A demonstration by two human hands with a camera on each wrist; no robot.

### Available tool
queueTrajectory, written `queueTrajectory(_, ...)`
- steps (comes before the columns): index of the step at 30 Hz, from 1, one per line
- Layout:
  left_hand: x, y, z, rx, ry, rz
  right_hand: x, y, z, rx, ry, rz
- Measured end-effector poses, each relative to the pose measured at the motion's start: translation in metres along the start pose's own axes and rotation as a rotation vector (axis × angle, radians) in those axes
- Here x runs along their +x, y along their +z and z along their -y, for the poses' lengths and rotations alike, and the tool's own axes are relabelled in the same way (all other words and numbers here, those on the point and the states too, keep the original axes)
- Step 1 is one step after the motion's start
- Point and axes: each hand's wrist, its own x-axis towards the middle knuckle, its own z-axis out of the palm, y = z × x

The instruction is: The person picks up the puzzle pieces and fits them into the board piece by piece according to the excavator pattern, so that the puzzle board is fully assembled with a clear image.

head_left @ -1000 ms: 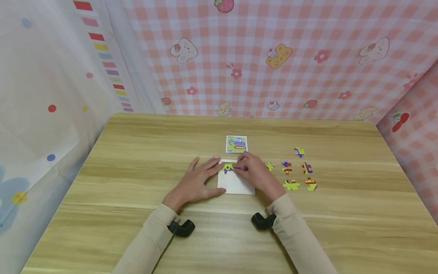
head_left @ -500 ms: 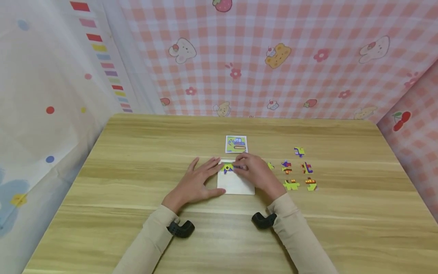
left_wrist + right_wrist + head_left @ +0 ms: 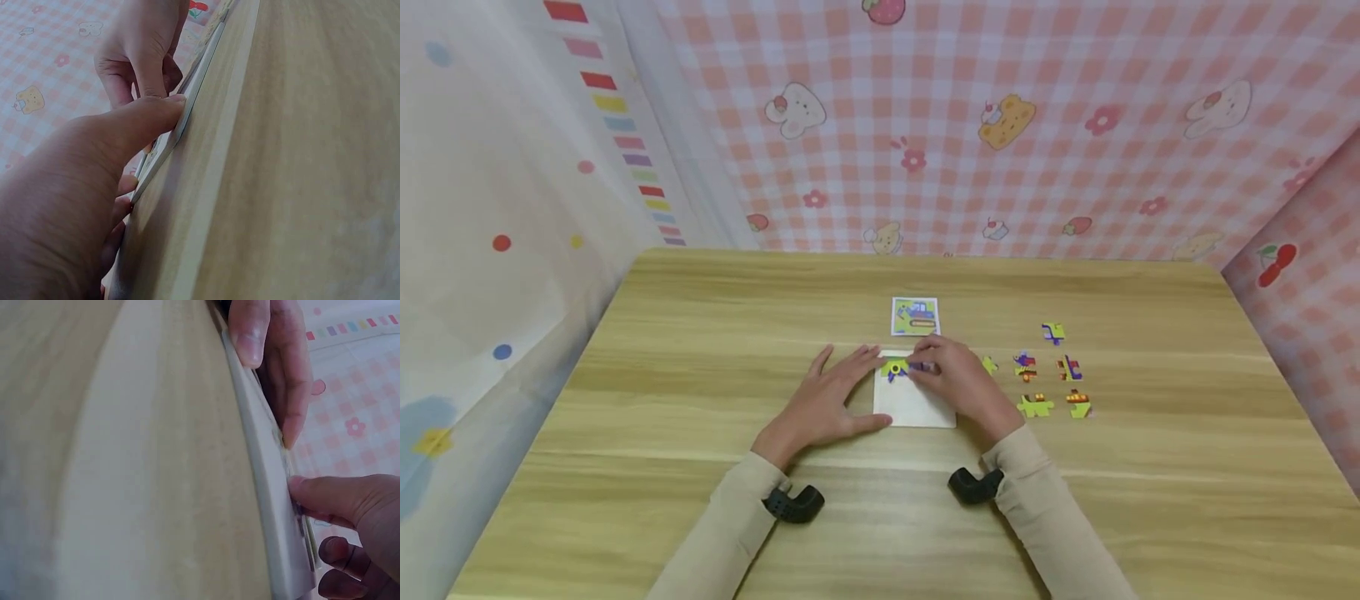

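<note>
Left hand (image 3: 820, 408) lies spread across left edge of tray (image 3: 919, 409), apparently bracing it; right hand (image 3: 958, 379) pinches puzzle piece (image 3: 922, 367) near tray's far edge, fingertip hold probably for fine alignment.

Head cam's decent tbh: soft, even light, with a pale sheen on the yellowish wood-grain tabletop (image 3: 887, 533) toward the front. Fine print on the small lime-and-purple jigsaw pieces (image 3: 1037, 407) just smears. Both wrist cams are dimmer and kinda hazy. Left one gets a soft shadow beside the thin white square tray (image 3: 916, 407); right one goes bluish and blurry toward its lower left.
</note>
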Motion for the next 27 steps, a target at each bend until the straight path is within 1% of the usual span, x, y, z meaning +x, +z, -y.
queueTrajectory(2, -0.001, 0.0, 0.0, -0.005, 0.001, -0.004, -0.001, -0.003, 0.003, 0.014, 0.009, -0.019)
queueTrajectory(3, -0.001, 0.0, 0.0, -0.007, 0.002, -0.005, -0.001, -0.005, 0.005, 0.021, 0.014, -0.044)
queueTrajectory(6, 0.0, 0.0, -0.001, -0.008, 0.006, -0.015, -0.003, -0.018, 0.008, 0.041, 0.011, -0.143)
queueTrajectory(8, 0.001, 0.0, -0.002, -0.008, 0.007, -0.019, -0.007, -0.03, 0.007, 0.056, 0.024, -0.196)
queueTrajectory(10, 0.002, 0.0, -0.003, -0.008, 0.009, -0.021, -0.012, -0.042, 0.002, 0.048, 0.042, -0.228)
queueTrajectory(13, 0.003, 0.0, -0.004, -0.015, 0.02, -0.022, -0.023, -0.059, -0.011, 0.039, 0.103, -0.253)
queueTrajectory(15, 0.003, 0.0, -0.005, -0.019, 0.025, -0.022, -0.031, -0.069, -0.021, 0.025, 0.14, -0.26)
queueTrajectory(18, 0.003, -0.001, -0.004, -0.019, 0.03, -0.026, -0.042, -0.085, -0.037, 0.014, 0.183, -0.246)
queueTrajectory(23, 0.0, -0.001, -0.001, -0.022, 0.018, -0.019, -0.057, -0.116, -0.07, -0.004, 0.231, -0.199)
queueTrajectory(27, -0.002, -0.001, -0.001, -0.026, 0.018, -0.018, -0.065, -0.133, -0.097, -0.031, 0.283, -0.15)
